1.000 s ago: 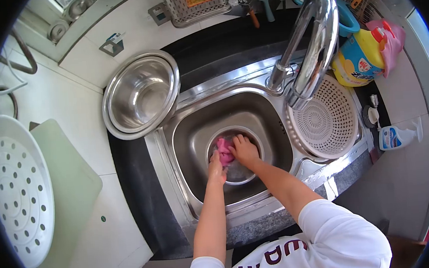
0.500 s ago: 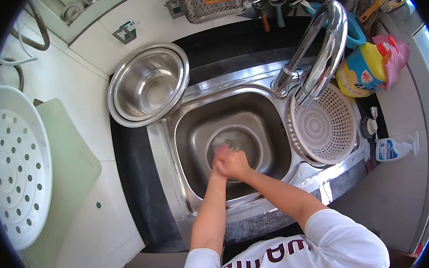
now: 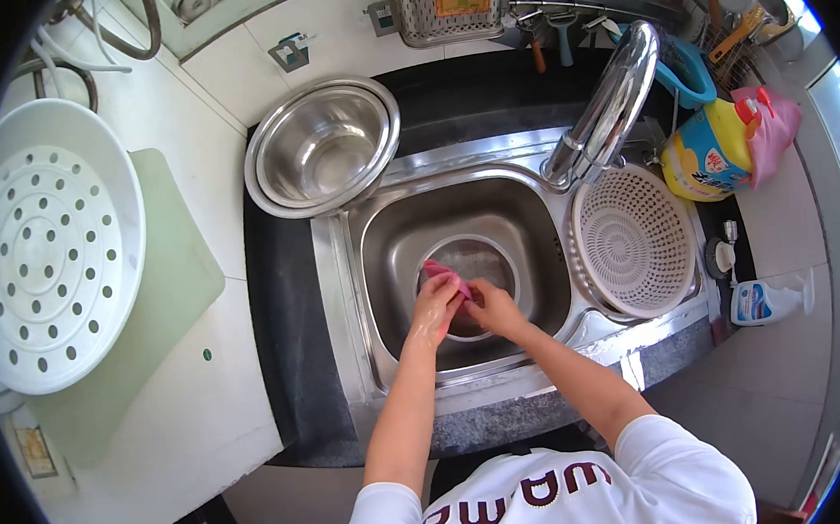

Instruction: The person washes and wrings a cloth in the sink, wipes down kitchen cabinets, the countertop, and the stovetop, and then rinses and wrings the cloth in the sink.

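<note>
A crumpled pink cloth is bunched between my two hands above the sink. My left hand is closed around it and looks wet. My right hand pinches its lower end, fingers curled against the left ones. Beneath both hands a round metal bowl stands on the bottom of the steel sink. The hands cover the bowl's near left part.
Nested steel bowls sit at the sink's back left corner. The faucet arches near a white colander. A yellow detergent jug and a spray bottle stand right. At left, a perforated white tray rests over a green board.
My hands were clasped tightly together with little pink showing; now they are slightly apart and more of the cloth shows. The camera view has shifted a little.
</note>
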A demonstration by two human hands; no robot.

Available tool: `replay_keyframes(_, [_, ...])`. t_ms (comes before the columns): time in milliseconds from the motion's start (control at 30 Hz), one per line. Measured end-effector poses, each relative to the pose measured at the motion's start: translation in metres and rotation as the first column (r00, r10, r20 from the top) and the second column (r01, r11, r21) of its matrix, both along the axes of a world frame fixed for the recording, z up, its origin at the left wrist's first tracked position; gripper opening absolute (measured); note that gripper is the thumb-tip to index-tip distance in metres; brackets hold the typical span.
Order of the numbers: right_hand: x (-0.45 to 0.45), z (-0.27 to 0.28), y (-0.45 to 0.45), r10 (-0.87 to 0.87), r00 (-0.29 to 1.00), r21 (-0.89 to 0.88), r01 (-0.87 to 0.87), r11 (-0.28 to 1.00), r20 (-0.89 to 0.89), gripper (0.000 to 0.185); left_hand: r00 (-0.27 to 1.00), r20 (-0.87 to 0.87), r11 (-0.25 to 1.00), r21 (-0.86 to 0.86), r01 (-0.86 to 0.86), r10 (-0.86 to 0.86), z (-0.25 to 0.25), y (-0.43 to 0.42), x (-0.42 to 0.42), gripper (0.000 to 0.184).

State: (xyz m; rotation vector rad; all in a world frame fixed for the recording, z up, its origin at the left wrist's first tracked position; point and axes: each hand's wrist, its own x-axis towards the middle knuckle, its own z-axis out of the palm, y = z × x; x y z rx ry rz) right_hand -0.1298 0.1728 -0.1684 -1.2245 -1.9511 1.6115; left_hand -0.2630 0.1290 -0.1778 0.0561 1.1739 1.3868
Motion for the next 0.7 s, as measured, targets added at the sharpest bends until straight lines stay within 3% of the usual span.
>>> replay_keyframes(67, [0.003, -0.009, 0.005, -0.045, 0.996, -0.062, 0.049, 0.997, 0.073, 0.03, 0.999, 0.042, 0.99, 0.138, -0.024, 0.019, 0.017, -0.006, 0.002, 0.032])
replay_keyframes(100, [0.004, -0.006, 0.009, -0.019, 0.998, -0.176, 0.03, 0.984, 0.064, 0.025, 0.999, 0.038, 0.99, 0.139, -0.027, 0.022, 0.017, -0.008, 0.001, 0.032])
replay_keyframes(133, [0.004, -0.004, 0.01, 0.006, 0.999, -0.287, 0.009, 0.958, 0.054, 0.022, 0.974, -0.227, 0.996, 0.089, 0.028, -0.007, 0.017, -0.01, 0.001, 0.032])
replay_keyframes(167, [0.004, -0.001, 0.008, 0.011, 0.999, -0.285, 0.004, 0.958, 0.051, 0.022, 0.88, -0.473, 0.997, 0.027, 0.067, -0.046, 0.016, -0.012, 0.001, 0.031])
replay_keyframes(200, [0.003, 0.011, 0.004, -0.143, 0.983, -0.462, 0.075, 0.884, -0.114, 0.019, 0.879, -0.475, 0.998, 0.029, 0.062, -0.041, 0.017, -0.014, 0.002, 0.031])
replay_keyframes(233, [0.003, 0.019, 0.001, -0.318, 0.917, -0.631, 0.101, 0.769, -0.24, 0.018, 0.766, -0.627, 0.987, -0.025, 0.162, -0.142, 0.019, -0.016, 0.005, 0.028])
replay_keyframes(267, [0.003, 0.02, 0.001, -0.314, 0.918, -0.63, 0.097, 0.771, -0.243, 0.018, 0.617, -0.752, 0.964, -0.097, 0.248, -0.234, 0.02, -0.018, 0.008, 0.025])
replay_keyframes(400, [0.004, 0.031, -0.002, -0.273, 0.918, -0.575, 0.062, 0.816, -0.288, 0.019, 0.49, -0.857, 0.972, -0.052, 0.23, -0.162, 0.029, -0.023, 0.013, 0.02])
replay_keyframes(467, [0.006, 0.033, 0.0, -0.252, 0.924, -0.532, 0.065, 0.844, -0.287, 0.019, 0.201, -0.966, 0.957, -0.102, 0.27, -0.16, 0.043, -0.025, 0.014, 0.018])
replay_keyframes(500, [0.007, 0.028, 0.001, -0.153, 0.962, -0.387, 0.055, 0.92, -0.226, 0.019, 0.201, -0.967, 0.958, -0.101, 0.269, -0.159, 0.048, -0.025, 0.016, 0.018])
replay_keyframes(533, [0.008, 0.023, 0.002, -0.063, 0.987, -0.234, 0.027, 0.972, -0.147, 0.019, 0.068, -0.99, 0.955, -0.104, 0.277, -0.127, 0.054, -0.024, 0.02, 0.015])
replay_keyframes(567, [0.008, 0.017, 0.002, -0.063, 0.987, -0.235, 0.027, 0.972, -0.146, 0.019, -0.066, -0.993, 0.952, -0.108, 0.285, -0.093, 0.057, -0.023, 0.023, 0.014])
replay_keyframes(667, [0.009, 0.017, 0.002, -0.08, 0.989, -0.173, 0.057, 0.983, -0.127, 0.02, -0.06, -0.992, 0.958, -0.12, 0.261, -0.108, 0.053, -0.021, 0.025, 0.013])
replay_keyframes(700, [0.012, 0.024, 0.003, -0.152, 0.973, -0.248, 0.106, 0.963, -0.172, 0.019, -0.061, -0.992, 0.958, -0.119, 0.26, -0.107, 0.054, -0.02, 0.022, 0.013])
